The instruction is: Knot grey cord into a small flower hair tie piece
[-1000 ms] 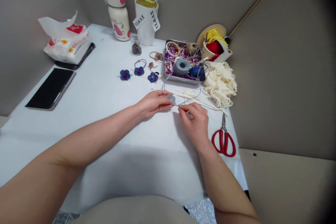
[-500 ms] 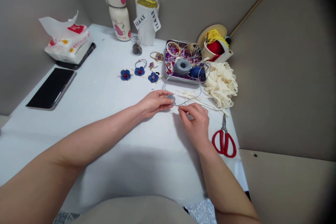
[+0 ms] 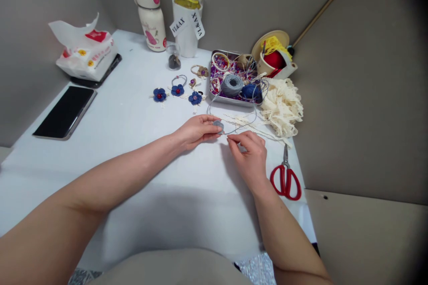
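My left hand [image 3: 200, 131] pinches a small grey crocheted piece [image 3: 218, 125] between thumb and fingers, just above the table. Grey yarn [image 3: 245, 125] runs from that piece in a loop toward the grey yarn ball [image 3: 232, 85] in the metal tin. Close to the piece's lower right, my right hand [image 3: 250, 153] has thumb and index fingertip pressed together. Whatever lies in that pinch is too small to make out; it may be a thin tool or thread. Cream lace strips [image 3: 247, 121] lie on the table just behind the hands.
A tin [image 3: 234, 103] of beads and yarn stands behind my hands, with cream lace [image 3: 282, 107] beside it. Red-handled scissors [image 3: 286, 180] lie right of my right hand. Blue flowers [image 3: 177, 90], a phone [image 3: 65, 112], tissues [image 3: 88, 60] and a bottle [image 3: 152, 22] are further left.
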{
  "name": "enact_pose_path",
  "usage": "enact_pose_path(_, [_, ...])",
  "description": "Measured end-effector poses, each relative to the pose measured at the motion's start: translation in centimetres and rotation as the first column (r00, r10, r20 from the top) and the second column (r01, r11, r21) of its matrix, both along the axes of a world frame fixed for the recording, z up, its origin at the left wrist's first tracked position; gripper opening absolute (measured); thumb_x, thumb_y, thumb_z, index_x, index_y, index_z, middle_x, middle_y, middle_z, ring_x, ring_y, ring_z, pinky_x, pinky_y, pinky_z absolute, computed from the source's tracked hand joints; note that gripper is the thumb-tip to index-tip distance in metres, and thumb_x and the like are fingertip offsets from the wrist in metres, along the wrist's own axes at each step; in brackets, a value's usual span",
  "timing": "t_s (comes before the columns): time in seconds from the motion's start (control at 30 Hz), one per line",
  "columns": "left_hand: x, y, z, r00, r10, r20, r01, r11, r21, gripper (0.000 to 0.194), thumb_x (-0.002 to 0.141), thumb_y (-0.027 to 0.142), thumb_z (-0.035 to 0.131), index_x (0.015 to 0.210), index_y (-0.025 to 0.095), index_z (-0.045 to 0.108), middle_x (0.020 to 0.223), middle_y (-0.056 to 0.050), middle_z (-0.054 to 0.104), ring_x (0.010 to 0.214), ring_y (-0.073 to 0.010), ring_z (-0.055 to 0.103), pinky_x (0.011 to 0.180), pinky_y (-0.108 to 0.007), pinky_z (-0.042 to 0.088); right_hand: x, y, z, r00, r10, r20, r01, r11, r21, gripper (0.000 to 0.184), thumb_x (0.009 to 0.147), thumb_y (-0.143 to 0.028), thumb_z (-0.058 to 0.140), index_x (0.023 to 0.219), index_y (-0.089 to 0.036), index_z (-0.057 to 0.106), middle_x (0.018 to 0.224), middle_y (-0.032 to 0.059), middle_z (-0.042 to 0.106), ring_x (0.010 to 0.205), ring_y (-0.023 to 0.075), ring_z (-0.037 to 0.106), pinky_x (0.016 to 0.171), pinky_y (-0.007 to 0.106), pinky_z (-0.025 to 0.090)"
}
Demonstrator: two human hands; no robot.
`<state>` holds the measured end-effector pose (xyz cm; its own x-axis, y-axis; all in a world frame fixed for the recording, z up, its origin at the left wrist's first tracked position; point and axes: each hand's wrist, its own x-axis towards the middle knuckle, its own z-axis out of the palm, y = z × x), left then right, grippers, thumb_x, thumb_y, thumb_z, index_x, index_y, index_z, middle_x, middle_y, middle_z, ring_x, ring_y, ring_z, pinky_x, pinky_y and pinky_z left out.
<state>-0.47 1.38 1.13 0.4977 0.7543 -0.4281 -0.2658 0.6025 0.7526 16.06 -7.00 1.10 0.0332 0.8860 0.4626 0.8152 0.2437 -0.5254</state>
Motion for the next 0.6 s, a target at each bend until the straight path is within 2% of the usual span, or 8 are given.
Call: enact_pose_path(0.6, [0.05, -0.06, -0.18, 1.000, 0.000, -0.022, 0.001, 0.999, 0.043, 0.038, 0.072, 0.005, 0.073, 0.105, 0.010, 0.057, 0.078, -0.005, 0.067, 0.071, -0.0118, 0.067, 0.072, -0.025, 0.055, -0.01, -0.01, 0.03, 1.000, -0.004, 0.010, 0.004, 1.000, -0.021, 0.008, 0.084, -0.021, 0.061, 0.082, -0.023, 0.069, 0.074, -0.0013, 0.061, 0.074, 0.0154, 0.056, 0.081, 0.035, 0.034])
